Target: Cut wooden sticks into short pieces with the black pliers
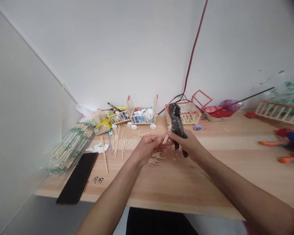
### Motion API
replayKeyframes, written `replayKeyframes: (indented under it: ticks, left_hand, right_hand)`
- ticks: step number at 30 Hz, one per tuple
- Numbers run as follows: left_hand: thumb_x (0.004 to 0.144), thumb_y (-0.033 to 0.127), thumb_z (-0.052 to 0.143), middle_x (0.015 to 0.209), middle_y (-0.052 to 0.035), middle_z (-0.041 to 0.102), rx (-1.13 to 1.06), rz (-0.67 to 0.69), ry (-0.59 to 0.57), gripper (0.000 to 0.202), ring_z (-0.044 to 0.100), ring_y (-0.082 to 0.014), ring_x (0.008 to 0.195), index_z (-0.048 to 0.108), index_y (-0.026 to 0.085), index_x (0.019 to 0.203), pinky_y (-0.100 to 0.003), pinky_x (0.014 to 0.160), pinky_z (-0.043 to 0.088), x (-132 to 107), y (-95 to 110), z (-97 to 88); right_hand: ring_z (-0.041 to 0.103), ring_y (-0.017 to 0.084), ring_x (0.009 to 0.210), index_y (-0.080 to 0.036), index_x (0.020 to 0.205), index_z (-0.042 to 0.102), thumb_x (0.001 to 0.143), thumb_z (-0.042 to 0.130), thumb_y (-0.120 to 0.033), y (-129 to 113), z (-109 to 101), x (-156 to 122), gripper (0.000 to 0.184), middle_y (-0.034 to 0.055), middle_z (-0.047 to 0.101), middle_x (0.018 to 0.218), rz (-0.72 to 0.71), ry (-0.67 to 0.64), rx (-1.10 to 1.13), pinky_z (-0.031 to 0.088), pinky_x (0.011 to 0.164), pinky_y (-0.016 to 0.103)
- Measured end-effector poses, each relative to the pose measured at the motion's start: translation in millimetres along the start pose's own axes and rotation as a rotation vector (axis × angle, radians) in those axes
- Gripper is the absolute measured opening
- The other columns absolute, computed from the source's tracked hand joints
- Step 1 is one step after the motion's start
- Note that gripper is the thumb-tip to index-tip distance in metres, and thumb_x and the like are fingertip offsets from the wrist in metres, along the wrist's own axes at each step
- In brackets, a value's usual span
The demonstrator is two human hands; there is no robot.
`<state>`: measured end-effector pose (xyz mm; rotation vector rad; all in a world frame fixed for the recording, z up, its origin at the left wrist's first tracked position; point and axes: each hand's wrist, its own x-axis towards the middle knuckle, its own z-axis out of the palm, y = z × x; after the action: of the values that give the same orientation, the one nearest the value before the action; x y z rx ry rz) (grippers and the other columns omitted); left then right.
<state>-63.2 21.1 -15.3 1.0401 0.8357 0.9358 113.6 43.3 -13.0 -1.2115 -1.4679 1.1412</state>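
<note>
Black pliers (176, 122) stand jaws-up in my right hand (189, 142), which is closed round their handles. Short wooden sticks (166, 138) lie between my two hands, their lower ends at the fingers of my left hand (150, 147) and their upper ends near my right thumb. My left hand is closed, its thumb and curled fingers around these sticks. Below it on the tabletop is a pile of short cut sticks (155, 160), partly hidden by the hand. Longer loose sticks (117, 143) are scattered to the left.
Stick-built carts (143, 116) on white wheels stand along the wall, and a red-trimmed stick basket (183, 114) is behind the pliers. A black phone (77, 179) and bagged sticks (71, 145) lie left. At right are a red-filled bowl (218, 112) and orange-handled tools (290, 160).
</note>
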Motion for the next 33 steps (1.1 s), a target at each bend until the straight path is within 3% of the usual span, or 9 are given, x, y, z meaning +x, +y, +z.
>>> replayKeyframes:
  ticks: [3,8,17,23,33]
  left_hand:
    - [0.070,0.044,0.079,0.106,-0.0144,0.074,0.082,0.009,-0.011,0.046,0.071,-0.0192,0.089,0.073,0.013,0.105,-0.028,0.078,0.051,-6.3,1.8,-2.4]
    - [0.074,0.040,0.074,0.092,-0.0109,0.076,0.300,0.063,0.041,0.031,0.070,-0.0171,0.075,0.076,0.014,0.092,-0.025,0.066,0.050,-7.4,0.4,-0.2]
    - [0.077,0.041,0.071,0.082,-0.0081,0.076,0.335,0.127,0.102,0.028,0.067,-0.0145,0.065,0.075,0.014,0.084,-0.025,0.065,0.050,-7.7,-5.6,6.7]
    - [0.072,0.047,0.075,0.077,-0.0088,0.075,0.311,0.110,0.128,0.036,0.065,-0.0138,0.060,0.072,0.012,0.080,-0.024,0.061,0.050,-8.3,-7.0,9.0]
    - [0.074,0.059,0.070,0.087,-0.0158,0.075,0.033,0.022,-0.035,0.051,0.071,-0.0190,0.073,0.070,0.009,0.085,-0.026,0.067,0.051,-9.3,-8.2,3.6]
  right_hand:
    - [0.046,0.012,0.053,-0.018,0.062,0.052,0.073,0.067,-0.058,1.3,-1.8,2.3,0.044,-0.0011,0.051,0.057,0.017,-0.033,0.051,0.037,0.048,0.025]
    - [0.048,0.012,0.054,-0.017,0.066,0.056,0.070,0.070,-0.058,5.2,-0.4,3.1,0.044,-0.0002,0.054,0.059,0.060,-0.112,0.142,0.038,0.050,0.025]
    - [0.048,0.012,0.055,-0.017,0.065,0.056,0.070,0.072,-0.054,-1.3,0.0,-1.6,0.041,-0.0013,0.054,0.059,0.040,-0.125,0.118,0.039,0.050,0.025]
    - [0.050,0.013,0.052,-0.019,0.064,0.055,0.071,0.068,-0.053,-5.0,-1.0,-1.9,0.037,-0.0010,0.055,0.055,-0.010,-0.059,-0.042,0.040,0.050,0.026]
    - [0.050,0.014,0.051,-0.020,0.064,0.056,0.071,0.067,-0.050,-10.3,-0.5,-4.6,0.033,0.0003,0.057,0.055,-0.025,-0.098,-0.083,0.041,0.048,0.027]
